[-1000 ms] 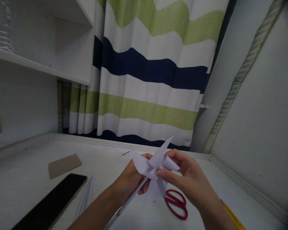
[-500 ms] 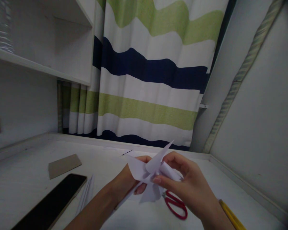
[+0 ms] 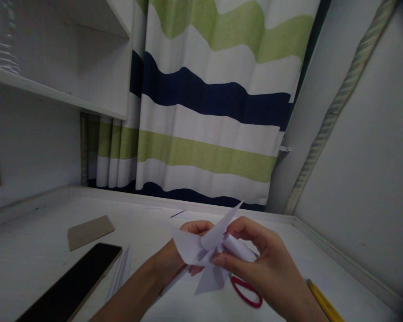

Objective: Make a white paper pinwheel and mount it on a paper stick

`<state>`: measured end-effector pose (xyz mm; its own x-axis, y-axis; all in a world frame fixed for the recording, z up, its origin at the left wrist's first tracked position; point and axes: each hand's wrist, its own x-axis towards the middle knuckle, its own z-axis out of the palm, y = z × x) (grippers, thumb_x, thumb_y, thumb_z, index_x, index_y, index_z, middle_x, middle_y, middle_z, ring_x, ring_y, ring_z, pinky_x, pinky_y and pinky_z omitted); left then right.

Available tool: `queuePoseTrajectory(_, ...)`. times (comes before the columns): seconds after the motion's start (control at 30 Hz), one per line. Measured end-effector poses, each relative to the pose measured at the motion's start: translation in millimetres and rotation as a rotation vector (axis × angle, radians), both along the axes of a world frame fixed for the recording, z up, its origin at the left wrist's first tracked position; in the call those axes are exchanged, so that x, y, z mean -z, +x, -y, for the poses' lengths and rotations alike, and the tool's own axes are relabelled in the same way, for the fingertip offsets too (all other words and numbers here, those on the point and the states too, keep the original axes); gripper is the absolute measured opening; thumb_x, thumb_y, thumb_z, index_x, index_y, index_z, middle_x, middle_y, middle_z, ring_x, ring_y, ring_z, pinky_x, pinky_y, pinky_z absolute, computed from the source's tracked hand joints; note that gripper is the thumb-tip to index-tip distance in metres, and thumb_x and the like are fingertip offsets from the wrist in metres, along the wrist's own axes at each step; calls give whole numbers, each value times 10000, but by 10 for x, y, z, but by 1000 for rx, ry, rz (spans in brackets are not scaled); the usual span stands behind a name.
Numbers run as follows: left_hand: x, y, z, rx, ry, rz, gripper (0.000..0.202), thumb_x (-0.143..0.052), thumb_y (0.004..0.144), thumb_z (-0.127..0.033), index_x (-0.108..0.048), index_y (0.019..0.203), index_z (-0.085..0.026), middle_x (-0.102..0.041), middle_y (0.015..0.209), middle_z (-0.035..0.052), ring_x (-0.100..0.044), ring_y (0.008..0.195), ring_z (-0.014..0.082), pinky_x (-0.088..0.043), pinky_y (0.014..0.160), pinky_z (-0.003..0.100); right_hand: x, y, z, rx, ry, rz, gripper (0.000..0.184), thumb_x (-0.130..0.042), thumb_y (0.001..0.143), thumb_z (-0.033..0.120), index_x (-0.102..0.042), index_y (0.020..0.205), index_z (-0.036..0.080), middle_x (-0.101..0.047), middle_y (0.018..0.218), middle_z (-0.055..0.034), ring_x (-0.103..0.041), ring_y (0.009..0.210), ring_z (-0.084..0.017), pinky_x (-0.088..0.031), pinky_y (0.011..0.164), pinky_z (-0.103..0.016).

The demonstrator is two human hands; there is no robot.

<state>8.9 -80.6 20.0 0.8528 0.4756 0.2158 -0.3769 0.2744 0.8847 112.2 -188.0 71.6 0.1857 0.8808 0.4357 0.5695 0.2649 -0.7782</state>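
A white paper pinwheel (image 3: 212, 273) with pointed, curled blades is held up over the desk between both hands. Behind the blades, my left hand (image 3: 196, 228) is closed around it, most of its fingers hidden by paper; a pale paper stick (image 3: 174, 282) runs down along the left forearm. On the other side, my right hand (image 3: 255, 255) pinches a curled blade near the centre between thumb and fingers. Red-handled scissors (image 3: 245, 290) lie just below the right hand, their blades mostly covered by the paper.
A black phone (image 3: 74, 279) lies at the lower left, with folded white paper strips (image 3: 120, 270) beside it. A grey-brown card (image 3: 90, 232) rests farther back. At the right is a yellow pencil-like tool (image 3: 322, 300). A striped curtain (image 3: 208, 152) hangs behind the desk.
Both hands and the pinwheel have shifted slightly, the blades tilting a little downward. The paper now covers more of the scissors. The right hand keeps its pinch.
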Motion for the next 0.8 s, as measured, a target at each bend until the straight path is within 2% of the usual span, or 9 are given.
queuePoseTrajectory(0.17, 14, -14, -11, -25, 26, 16, 211, -639, 659, -334, -603, 649, -126, -500, 419, -37, -352, 267, 30, -246, 246, 121, 50, 0, -8, -2, 3, -49, 218, -715, 571, 176, -511, 642, 211, -579, 660, 44, -552, 642, -144, -427, 560, -233)
queuePoseTrajectory(0.27, -23, -73, -10, -66, 100, 22, 185, -637, 674, -303, -594, 617, -132, -515, 492, -31, -408, 368, 40, -308, 346, 132, 90, -9, 21, -49, -9, -90, 235, -733, 556, 215, -523, 660, 223, -600, 683, 31, -569, 609, -145, -450, 502, -220)
queuePoseTrajectory(0.33, -97, -150, 17, -67, 193, 39, 193, -633, 680, -297, -586, 590, -133, -505, 533, -30, -428, 450, 52, -334, 431, 148, 113, -2, 48, -83, 57, -21, 230, -741, 548, 256, -545, 664, 229, -609, 684, 16, -573, 594, -156, -469, 505, -240)
queuePoseTrajectory(0.4, -194, -246, 63, -76, 381, 30, 214, -627, 679, -327, -583, 591, -136, -498, 552, -20, -443, 508, 80, -340, 481, 177, 120, 25, 66, -126, 178, 133, 208, -737, 555, 266, -555, 648, 230, -601, 633, 13, -570, 587, -165, -485, 600, -297)
queuePoseTrajectory(0.43, -242, -294, 90, -132, 493, 7, 209, -611, 696, -322, -586, 596, -140, -493, 558, -17, -450, 536, 92, -343, 512, 192, 116, 45, 68, -147, 244, 212, 187, -727, 570, 256, -554, 634, 231, -595, 600, 17, -571, 589, -167, -476, 671, -330)
queuePoseTrajectory(0.5, -319, -377, 140, -198, 673, -45, 198, -572, 733, -316, -591, 620, -154, -489, 551, -15, -448, 532, 102, -336, 516, 209, 87, 90, 62, -231, 334, 313, 118, -670, 641, 232, -552, 637, 234, -608, 572, 25, -587, 586, -159, -435, 785, -370)
queuePoseTrajectory(0.57, -367, -433, 178, -233, 799, -57, 176, -556, 750, -301, -598, 643, -167, -495, 556, -14, -440, 518, 103, -331, 504, 215, 37, 128, 51, -348, 363, 381, 56, -591, 722, 230, -570, 673, 244, -653, 614, 21, -614, 595, -147, -420, 823, -359)
queuePoseTrajectory(0.67, -399, -466, 208, -250, 902, -36, 148, -552, 759, -273, -617, 667, -175, -528, 584, -5, -448, 530, 106, -344, 513, 215, -51, 144, 49, -427, 344, 470, 102, -533, 779, 236, -596, 702, 256, -688, 663, 14, -632, 590, -138, -426, 824, -343)
queuePoseTrajectory(0.8, -403, -464, 212, -245, 947, -30, 139, -561, 756, -279, -642, 699, -183, -571, 603, 13, -481, 550, 117, -364, 532, 220, -123, 108, 88, -425, 336, 465, 199, -454, 834, 238, -593, 694, 260, -684, 618, 14, -637, 583, -135, -442, 795, -333)
